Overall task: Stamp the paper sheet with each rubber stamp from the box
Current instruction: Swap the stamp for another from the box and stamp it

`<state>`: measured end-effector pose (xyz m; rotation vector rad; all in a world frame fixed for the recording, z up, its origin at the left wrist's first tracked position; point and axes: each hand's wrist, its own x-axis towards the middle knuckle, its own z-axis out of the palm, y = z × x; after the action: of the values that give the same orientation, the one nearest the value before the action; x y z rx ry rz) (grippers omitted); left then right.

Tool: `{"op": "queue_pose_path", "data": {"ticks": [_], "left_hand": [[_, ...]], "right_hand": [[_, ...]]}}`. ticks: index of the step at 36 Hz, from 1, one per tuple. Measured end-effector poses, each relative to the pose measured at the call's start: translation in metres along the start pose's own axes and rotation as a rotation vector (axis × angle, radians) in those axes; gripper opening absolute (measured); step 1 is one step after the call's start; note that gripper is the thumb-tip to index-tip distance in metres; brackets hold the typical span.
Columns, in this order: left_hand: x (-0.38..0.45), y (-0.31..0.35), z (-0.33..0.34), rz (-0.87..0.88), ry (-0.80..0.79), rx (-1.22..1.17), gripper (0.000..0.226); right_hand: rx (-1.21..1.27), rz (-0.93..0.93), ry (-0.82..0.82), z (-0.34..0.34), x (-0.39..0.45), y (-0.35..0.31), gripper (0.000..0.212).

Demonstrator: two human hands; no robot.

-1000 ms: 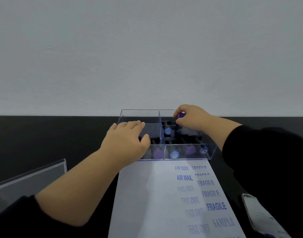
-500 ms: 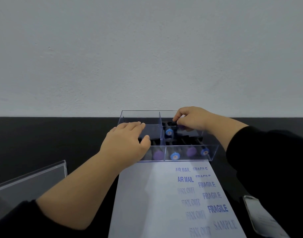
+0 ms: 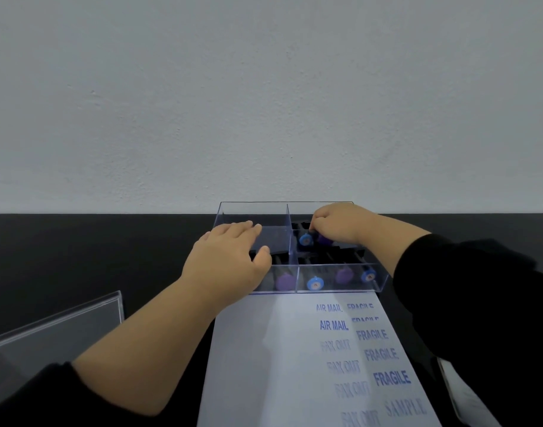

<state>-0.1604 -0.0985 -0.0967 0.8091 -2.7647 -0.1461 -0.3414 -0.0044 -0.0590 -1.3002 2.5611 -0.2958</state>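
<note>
Right hand: I have my right hand [image 3: 338, 224] down in the far right compartment of the clear box [image 3: 255, 209], fingers curled round the purple-knobbed stamp [image 3: 323, 239] there; it looks pinched, not lifted.
Left hand: my left hand [image 3: 230, 257] lies flat with straight fingers over the box's left side, holding nothing, steadying the box.
Stamp position: the purple-knobbed stamp sits just right of a blue-knobbed stamp [image 3: 305, 239], nearly touching it, its knob facing me.
Long axis: the stamps appear to lie on their sides, handles running from me toward the wall, black bodies at the far end.
Near row: three more knobs, blue [image 3: 315, 283], purple [image 3: 344, 275] and blue [image 3: 368, 275], lie in the near right compartment, and a purple one [image 3: 284, 280] in the left.
Paper sheet: the paper sheet [image 3: 264, 349] lies just in front of the box, printed down its right half with AIR MAIL, FRAGILE, FAX OUT, SAMPLE.
Key relation: the sheet lies toward me from the grip, so I judge the right hand does the carrying.
</note>
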Motion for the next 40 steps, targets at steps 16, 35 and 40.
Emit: {"op": "queue_pose_path", "data": {"ticks": [16, 35, 40], "left_hand": [[0.009, -0.026, -0.025, -0.224, -0.17, -0.408, 0.055], [0.008, -0.044, -0.017, -0.307, -0.156, -0.626, 0.035], [0.008, -0.044, -0.015, -0.323, -0.138, -0.661, 0.033]], "right_hand": [[-0.009, -0.27, 0.137, -0.029, -0.001, -0.043, 0.022], [-0.059, -0.276, -0.183, 0.028, 0.031, -0.112, 0.028], [-0.114, -0.298, -0.181, 0.029, 0.033, -0.116, 0.023]]}}
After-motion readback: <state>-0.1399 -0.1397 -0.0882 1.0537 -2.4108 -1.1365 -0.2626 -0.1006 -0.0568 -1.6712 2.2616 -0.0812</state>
